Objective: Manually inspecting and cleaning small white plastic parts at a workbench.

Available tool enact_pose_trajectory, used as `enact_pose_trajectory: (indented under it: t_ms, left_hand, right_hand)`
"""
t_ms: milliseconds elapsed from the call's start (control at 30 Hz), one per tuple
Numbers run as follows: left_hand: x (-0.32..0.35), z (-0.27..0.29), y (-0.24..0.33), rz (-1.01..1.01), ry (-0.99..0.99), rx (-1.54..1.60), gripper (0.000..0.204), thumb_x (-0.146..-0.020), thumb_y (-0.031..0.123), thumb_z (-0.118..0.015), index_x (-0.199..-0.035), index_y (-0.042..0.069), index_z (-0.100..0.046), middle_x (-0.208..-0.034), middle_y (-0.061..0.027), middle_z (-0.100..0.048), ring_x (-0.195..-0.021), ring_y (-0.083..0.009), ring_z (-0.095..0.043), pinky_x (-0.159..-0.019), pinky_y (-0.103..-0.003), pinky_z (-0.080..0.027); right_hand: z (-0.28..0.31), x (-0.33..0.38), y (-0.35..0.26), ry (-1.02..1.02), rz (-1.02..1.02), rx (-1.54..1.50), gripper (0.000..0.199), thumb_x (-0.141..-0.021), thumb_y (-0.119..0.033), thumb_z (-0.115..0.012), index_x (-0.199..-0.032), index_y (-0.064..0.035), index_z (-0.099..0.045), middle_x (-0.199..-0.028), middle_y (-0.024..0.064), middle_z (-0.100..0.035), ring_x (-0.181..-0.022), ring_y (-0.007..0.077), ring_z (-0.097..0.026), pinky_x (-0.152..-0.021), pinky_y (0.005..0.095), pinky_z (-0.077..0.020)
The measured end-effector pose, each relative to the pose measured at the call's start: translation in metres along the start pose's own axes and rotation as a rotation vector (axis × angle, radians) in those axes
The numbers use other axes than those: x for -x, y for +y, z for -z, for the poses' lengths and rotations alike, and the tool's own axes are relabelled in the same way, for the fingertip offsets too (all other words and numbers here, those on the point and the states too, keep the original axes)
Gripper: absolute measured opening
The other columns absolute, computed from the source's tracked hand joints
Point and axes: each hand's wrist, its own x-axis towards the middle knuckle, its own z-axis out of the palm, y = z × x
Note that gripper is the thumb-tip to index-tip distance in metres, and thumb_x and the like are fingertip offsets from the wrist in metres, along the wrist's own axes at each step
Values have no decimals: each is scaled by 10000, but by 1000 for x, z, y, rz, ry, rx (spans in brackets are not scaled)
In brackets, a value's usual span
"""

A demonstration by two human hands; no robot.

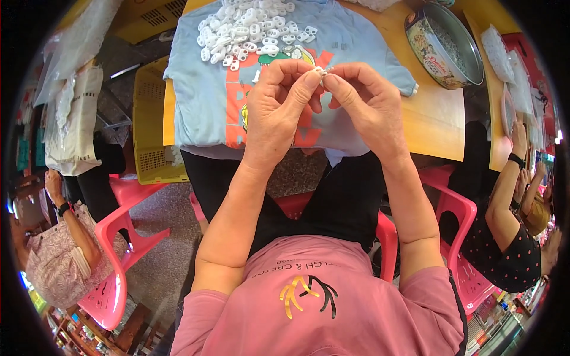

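Both of my hands meet above the table's near part, fingertips pinched together. Between the thumb and fingers of my left hand [279,104] is a small white plastic piece [319,71]. My right hand [367,104] pinches the same piece from its right side; whether a second tiny part is in those fingertips is too small to tell. Beyond my left hand lies a loose heap of white two-holed plastic pieces [243,32]. The heap rests on a light blue printed shirt [199,77] spread over the table. A few tiny metallic bits [339,45] lie on the shirt.
A round printed tin [430,56] with many small greyish bits stands at the far right of the wooden table [439,118]. Left of the table is a yellow crate [155,160]. People sit on both sides on pink chairs [119,249], a person's arm [507,190] at right.
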Motion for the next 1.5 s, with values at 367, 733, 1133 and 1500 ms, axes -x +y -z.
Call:
enact_pose_trajectory:
  t_ms: [367, 733, 1133, 1500]
  left_hand:
    - [1, 1, 2, 23, -28, -35, 155, -999, 178, -579, -1025, 27, -557, -862, -26, -635, -706, -64, -573, -564, -193, -443]
    - [3, -5, 10, 53, -89, -129, 130, -997, 156, -577, -991, 28, -554, -810, -4, -590, -698, -58, -519, -626, -209, -435]
    - [3, 0, 8, 45, -45, -154, 110, -984, 137, -592, -962, 31, -576, -764, 9, -605, -648, -46, -515, -578, -200, -420]
    - [2, 0, 3, 8, -48, -157, 101, -986, 132, -591, -960, 37, -566, -781, 29, -582, -637, -22, -479, -551, -183, -382]
  right_hand:
    - [11, -11, 2, -52, 310, 319, 163, -986, -134, -575, -973, 23, -620, -844, 50, -647, -723, 115, -603, -659, 241, -491]
    - [22, -20, -4, -171, 484, 501, 140, -987, -81, -534, -899, 27, -534, -767, 84, -538, -665, 181, -537, -609, 300, -443]
    - [16, -29, -1, -227, 634, 552, 71, -914, -9, -594, -886, 15, -534, -782, 116, -519, -661, 270, -512, -587, 340, -434]
    - [11, -22, 15, -132, 617, 477, 74, -961, -35, -545, -928, 31, -538, -827, 115, -561, -703, 247, -556, -652, 325, -473]
